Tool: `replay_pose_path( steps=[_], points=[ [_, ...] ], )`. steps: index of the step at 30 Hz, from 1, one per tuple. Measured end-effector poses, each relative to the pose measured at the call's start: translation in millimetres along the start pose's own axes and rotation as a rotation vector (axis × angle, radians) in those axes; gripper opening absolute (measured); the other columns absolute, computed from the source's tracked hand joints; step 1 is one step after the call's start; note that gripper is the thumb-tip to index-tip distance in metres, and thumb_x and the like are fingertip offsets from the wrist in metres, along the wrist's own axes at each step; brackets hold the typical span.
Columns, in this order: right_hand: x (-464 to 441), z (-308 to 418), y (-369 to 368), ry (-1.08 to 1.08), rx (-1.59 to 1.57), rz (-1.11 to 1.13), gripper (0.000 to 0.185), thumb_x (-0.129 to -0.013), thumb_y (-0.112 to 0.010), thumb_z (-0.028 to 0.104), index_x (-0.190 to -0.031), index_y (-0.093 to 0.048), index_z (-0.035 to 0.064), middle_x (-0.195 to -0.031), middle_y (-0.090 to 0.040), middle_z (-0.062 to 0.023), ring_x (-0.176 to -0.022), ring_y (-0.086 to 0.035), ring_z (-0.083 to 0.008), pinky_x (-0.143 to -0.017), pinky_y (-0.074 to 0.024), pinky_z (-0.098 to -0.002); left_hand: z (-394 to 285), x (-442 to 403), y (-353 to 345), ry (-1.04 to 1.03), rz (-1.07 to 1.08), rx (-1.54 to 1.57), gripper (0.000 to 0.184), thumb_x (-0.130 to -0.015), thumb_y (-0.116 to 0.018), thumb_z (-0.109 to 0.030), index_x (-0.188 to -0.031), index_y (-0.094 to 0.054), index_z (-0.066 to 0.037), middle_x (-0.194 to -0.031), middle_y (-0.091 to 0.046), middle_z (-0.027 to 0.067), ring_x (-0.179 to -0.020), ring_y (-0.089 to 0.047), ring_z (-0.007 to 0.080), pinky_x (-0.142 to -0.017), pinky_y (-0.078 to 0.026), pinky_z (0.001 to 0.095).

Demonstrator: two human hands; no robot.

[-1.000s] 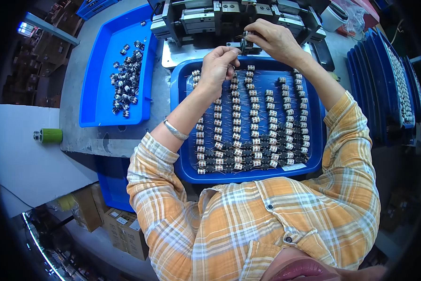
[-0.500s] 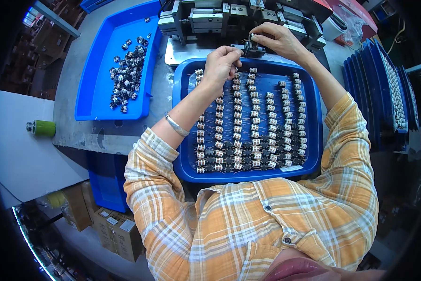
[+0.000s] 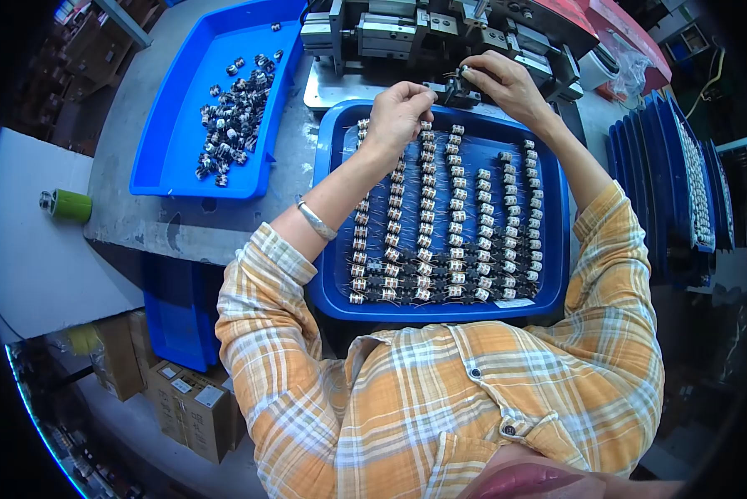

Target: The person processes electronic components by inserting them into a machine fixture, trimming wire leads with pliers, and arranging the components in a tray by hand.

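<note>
My right hand (image 3: 506, 83) pinches a small wired part (image 3: 465, 73) at the front of the metal machine (image 3: 390, 35). Just left of it, my left hand (image 3: 398, 116) is closed above the back edge of the dark blue tray (image 3: 327, 166); whatever its fingertips hold is too small to make out. Rows of small cylindrical parts (image 3: 457, 205) with thin wires and black pieces lie in that tray, in front of the machine. Part of the left rows is hidden under my left hand and forearm.
At the left, a bright blue bin (image 3: 170, 125) holds a loose pile of similar parts (image 3: 232, 125). Dark blue trays (image 3: 652, 175) stand stacked on edge at the right. A green cylinder (image 3: 71, 205) lies on a white board (image 3: 24, 191). Cardboard boxes (image 3: 192, 412) sit below.
The view has shifted a little. My right hand and the part it pinches have moved slightly down and away from the machine's middle. My left hand stays closed near the tray's back edge.
</note>
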State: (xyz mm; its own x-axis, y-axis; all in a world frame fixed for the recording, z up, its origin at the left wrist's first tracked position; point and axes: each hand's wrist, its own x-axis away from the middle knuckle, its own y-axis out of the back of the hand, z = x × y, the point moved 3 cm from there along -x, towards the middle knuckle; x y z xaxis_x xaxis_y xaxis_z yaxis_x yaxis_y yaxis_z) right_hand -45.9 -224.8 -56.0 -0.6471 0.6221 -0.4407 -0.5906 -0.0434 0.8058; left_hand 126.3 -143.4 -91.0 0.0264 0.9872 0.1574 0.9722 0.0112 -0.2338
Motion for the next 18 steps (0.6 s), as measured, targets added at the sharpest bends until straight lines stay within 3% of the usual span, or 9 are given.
replay_pose_path(
  steps=[2, 3, 4, 6, 7, 11, 14, 16, 18],
  points=[
    [1.7, 1.1, 8.1, -0.017, -0.039, -0.017, 0.023, -0.087, -0.053, 0.021, -0.102, -0.058, 0.0045, -0.082, -0.054, -0.0034, -0.070, -0.050, -0.0097, -0.062, -0.0413, -0.0214, -0.9, 0.7, -3.4, -0.018, -0.010, -0.008, 0.014, -0.083, -0.058, -0.018, -0.087, -0.058, -0.005, -0.064, -0.054, -0.0011, -0.045, -0.041, 0.0007, -0.039, -0.030, 0.0140],
    [1.3, 3.7, 13.6, -0.034, -0.078, -0.041, 0.023, -0.087, -0.052, 0.020, -0.102, -0.058, 0.0044, -0.082, -0.054, -0.0032, -0.071, -0.050, -0.0092, -0.062, -0.0414, -0.0207, -3.1, 1.2, -4.6, -0.073, -0.017, -0.050, 0.015, -0.083, -0.056, -0.016, -0.090, -0.057, -0.003, -0.065, -0.054, -0.0003, -0.050, -0.045, 0.0032, -0.045, -0.035, 0.0165],
    [0.0, 4.7, 19.4, -0.128, -0.269, -0.125, 0.024, -0.086, -0.056, 0.024, -0.099, -0.060, 0.0052, -0.081, -0.057, -0.0030, -0.072, -0.055, -0.0103, -0.062, -0.0445, -0.0216, -5.3, 1.9, -5.8, -0.127, -0.024, -0.093, 0.018, -0.083, -0.055, -0.015, -0.093, -0.057, -0.001, -0.066, -0.055, 0.0006, -0.055, -0.050, 0.0057, -0.051, -0.040, 0.0190],
    [6.4, 3.4, 24.8, -0.531, -0.834, -0.048, 0.025, -0.085, -0.057, 0.027, -0.097, -0.061, 0.0056, -0.075, -0.056, -0.0002, -0.061, -0.053, -0.0052, -0.052, -0.0418, -0.0171, -11.9, 7.0, -8.4, -0.332, -0.074, -0.215, 0.019, -0.082, -0.055, -0.014, -0.097, -0.057, -0.002, -0.066, -0.055, 0.0005, -0.060, -0.052, 0.0074, -0.057, -0.042, 0.0211],
    [8.9, 8.9, 19.9, -0.556, -0.976, -0.066, 0.026, -0.084, -0.058, 0.027, -0.099, -0.059, 0.0061, -0.070, -0.055, 0.0015, -0.053, -0.050, -0.0017, -0.046, -0.0381, -0.0139, -14.8, 9.9, -8.3, -0.451, -0.093, -0.322, 0.023, -0.082, -0.054, -0.013, -0.104, -0.056, -0.006, -0.066, -0.055, 0.0008, -0.058, -0.051, 0.0072, -0.054, -0.041, 0.0213],
    [19.2, 32.5, 1.9, -0.722, -1.249, 0.053, 0.028, -0.084, -0.057, 0.024, -0.104, -0.053, 0.0061, -0.070, -0.053, 0.0012, -0.051, -0.047, -0.0017, -0.045, -0.0356, -0.0165, -25.9, 19.2, -15.1, -0.583, -0.044, -0.445, 0.030, -0.083, -0.055, -0.014, -0.113, -0.055, -0.013, -0.064, -0.054, 0.0012, -0.055, -0.049, 0.0075, -0.049, -0.040, 0.0225],
    [21.4, 41.8, -10.3, -0.744, -1.323, 0.071, 0.025, -0.084, -0.057, 0.024, -0.102, -0.054, 0.0060, -0.070, -0.053, 0.0013, -0.052, -0.046, -0.0024, -0.047, -0.0367, -0.0176, -17.1, 12.1, -12.9, -0.528, 0.021, -0.535, 0.028, -0.082, -0.055, -0.015, -0.110, -0.057, -0.012, -0.064, -0.054, 0.0016, -0.054, -0.049, 0.0069, -0.048, -0.040, 0.0215],
    [22.3, 43.4, -17.9, -0.861, -1.406, 0.065, 0.025, -0.084, -0.056, 0.023, -0.102, -0.053, 0.0056, -0.071, -0.053, 0.0009, -0.052, -0.045, -0.0031, -0.048, -0.0373, -0.0183, -14.1, 12.2, -12.0, -0.463, 0.016, -0.472, 0.024, -0.082, -0.057, -0.016, -0.106, -0.059, -0.010, -0.064, -0.054, 0.0002, -0.055, -0.047, 0.0057, -0.047, -0.038, 0.0204],
    [25.3, 44.4, -22.8, -0.798, -1.470, 0.046, 0.025, -0.084, -0.056, 0.022, -0.103, -0.053, 0.0053, -0.074, -0.056, -0.0008, -0.055, -0.048, -0.0037, -0.050, -0.0399, -0.0184, -9.2, 9.2, -8.3, -0.430, 0.001, -0.322, 0.023, -0.083, -0.057, -0.016, -0.104, -0.059, -0.009, -0.065, -0.053, -0.0017, -0.055, -0.046, 0.0045, -0.046, -0.037, 0.0198]
  ],
)
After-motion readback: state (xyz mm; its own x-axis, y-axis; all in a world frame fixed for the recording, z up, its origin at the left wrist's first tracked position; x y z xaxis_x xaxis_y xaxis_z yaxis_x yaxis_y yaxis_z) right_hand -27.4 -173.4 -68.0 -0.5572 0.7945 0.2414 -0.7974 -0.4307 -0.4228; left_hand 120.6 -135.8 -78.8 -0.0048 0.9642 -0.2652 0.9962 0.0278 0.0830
